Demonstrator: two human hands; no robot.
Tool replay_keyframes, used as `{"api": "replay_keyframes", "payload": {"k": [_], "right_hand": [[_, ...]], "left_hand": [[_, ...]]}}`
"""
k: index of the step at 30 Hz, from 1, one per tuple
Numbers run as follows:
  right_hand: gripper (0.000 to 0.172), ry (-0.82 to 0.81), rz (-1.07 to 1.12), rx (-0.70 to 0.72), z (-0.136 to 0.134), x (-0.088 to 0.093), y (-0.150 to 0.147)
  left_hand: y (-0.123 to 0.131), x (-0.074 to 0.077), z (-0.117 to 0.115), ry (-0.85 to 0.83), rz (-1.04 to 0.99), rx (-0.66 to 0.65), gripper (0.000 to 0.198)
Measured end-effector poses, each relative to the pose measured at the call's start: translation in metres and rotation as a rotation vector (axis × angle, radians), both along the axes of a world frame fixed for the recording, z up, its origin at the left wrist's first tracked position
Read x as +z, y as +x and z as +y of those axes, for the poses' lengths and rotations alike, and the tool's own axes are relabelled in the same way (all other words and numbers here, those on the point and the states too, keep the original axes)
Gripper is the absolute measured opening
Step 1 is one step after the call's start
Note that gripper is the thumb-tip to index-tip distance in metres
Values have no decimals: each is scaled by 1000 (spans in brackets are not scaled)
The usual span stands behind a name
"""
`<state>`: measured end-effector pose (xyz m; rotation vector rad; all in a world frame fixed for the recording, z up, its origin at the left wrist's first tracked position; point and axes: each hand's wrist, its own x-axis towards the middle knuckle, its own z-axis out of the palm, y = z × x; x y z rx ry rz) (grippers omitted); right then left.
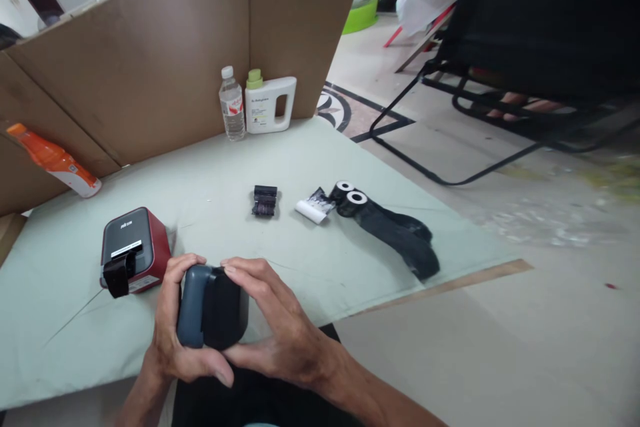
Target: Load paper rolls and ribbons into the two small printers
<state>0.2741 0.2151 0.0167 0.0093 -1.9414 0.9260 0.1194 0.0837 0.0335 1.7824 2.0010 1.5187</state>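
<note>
Between both palms, above the table's near edge, I hold a blue-and-black label printer [225, 307], a small rounded box. My left hand [173, 327] wraps its blue side, thumb underneath. My right hand [280, 327] grips the black side with its fingertips on top and thumb below. Just left of my hands stands a red-and-black label printer [136, 247] with a glossy black strip [120, 273] hanging from its front. Farther off lies a small black crumpled strip [265, 201]. To its right are two black rolls with white cores [350, 198], their long black tails trailing.
The pale green tabletop [210, 180] is backed by a cardboard wall [165, 53]. Along it stand a water bottle [233, 107] and a white detergent jug [270, 105]; an orange bottle [57, 163] leans at left. A black folding chair [525, 33] stands on the floor at right, a person's feet beneath.
</note>
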Motion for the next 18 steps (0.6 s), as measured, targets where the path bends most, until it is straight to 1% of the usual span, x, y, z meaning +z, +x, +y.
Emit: {"api": "replay_keyframes", "payload": {"k": [4, 11, 14, 18], "right_hand": [[77, 9, 27, 0, -1, -1, -2], [83, -20, 14, 0, -4, -4, -1], [86, -26, 17, 0, -5, -4, -1], [82, -29, 16, -8, -4, -4, -2]], "left_hand": [[6, -2, 2, -5, -172, -27, 118], [11, -2, 5, 6, -299, -57, 114], [10, -4, 4, 15, -299, -49, 115], [4, -4, 2, 13, -195, -40, 115]]}}
